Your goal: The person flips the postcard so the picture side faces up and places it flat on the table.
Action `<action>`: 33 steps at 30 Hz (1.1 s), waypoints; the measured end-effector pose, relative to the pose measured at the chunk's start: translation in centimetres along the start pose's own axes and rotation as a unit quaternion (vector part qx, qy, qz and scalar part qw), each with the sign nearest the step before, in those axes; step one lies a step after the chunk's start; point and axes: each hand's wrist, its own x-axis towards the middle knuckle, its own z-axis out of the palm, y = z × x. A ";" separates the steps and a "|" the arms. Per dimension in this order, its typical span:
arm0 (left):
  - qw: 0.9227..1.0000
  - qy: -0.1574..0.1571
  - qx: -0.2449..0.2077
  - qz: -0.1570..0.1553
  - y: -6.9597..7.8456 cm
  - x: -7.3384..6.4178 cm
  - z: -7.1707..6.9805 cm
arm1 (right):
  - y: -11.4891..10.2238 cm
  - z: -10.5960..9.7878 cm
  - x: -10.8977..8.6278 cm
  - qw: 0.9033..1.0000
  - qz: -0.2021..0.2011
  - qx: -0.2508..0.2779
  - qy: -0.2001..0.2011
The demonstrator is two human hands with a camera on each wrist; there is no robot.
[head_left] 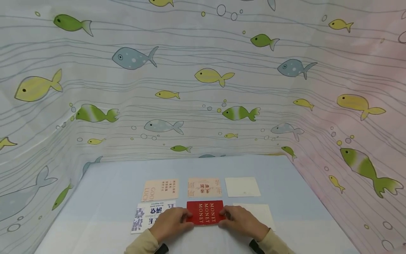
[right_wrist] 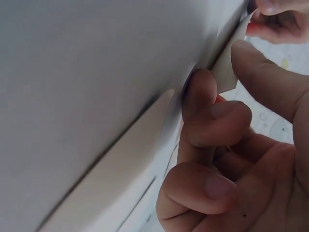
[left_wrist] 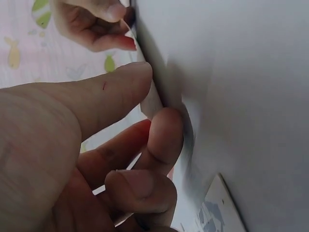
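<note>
A red card [head_left: 206,213] printed with "MONEY" in three lines lies between both hands, its text turned sideways. My left hand [head_left: 172,220] pinches its left edge between thumb and fingers. At the opposite edge my right hand [head_left: 241,221] holds it the same way. In the left wrist view the card [left_wrist: 152,101] shows a pale underside and stands tilted close over the table. The right wrist view gives the same pale side of the card [right_wrist: 226,72] beside the thumb.
A white card with blue characters [head_left: 146,213] lies partly behind the left hand, a blank cream card [head_left: 264,213] behind the right. Farther back are a peach "GOOD LUCK" card [head_left: 161,189], a pink card [head_left: 204,187] and another cream card [head_left: 242,187]. Fish-patterned cloth [head_left: 190,106] surrounds the white table [head_left: 95,197].
</note>
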 end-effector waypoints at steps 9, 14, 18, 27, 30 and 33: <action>1.000 -0.005 -0.002 -0.013 0.3 0.3 0.2 | -0.3 -0.7 -0.4 0.999 -0.004 -0.041 -0.018; 1.000 -0.004 -0.007 -0.024 0.4 0.5 0.3 | 0.1 -0.7 -0.5 1.000 -0.001 -0.019 -0.019; 0.999 0.007 -0.007 -0.032 0.3 0.9 0.5 | 0.5 -1.0 -0.6 1.000 -0.008 -0.009 -0.018; 0.998 0.069 0.004 -0.014 1.2 3.6 -0.4 | 1.8 -3.5 -1.0 0.999 -0.026 0.000 0.043; 0.997 0.080 0.013 -0.007 2.0 5.1 -0.4 | 2.6 -4.3 -1.3 0.998 -0.015 -0.003 0.064; 0.996 0.083 0.033 0.006 2.6 6.6 0.0 | 3.4 -4.8 -1.6 0.997 -0.005 0.003 0.079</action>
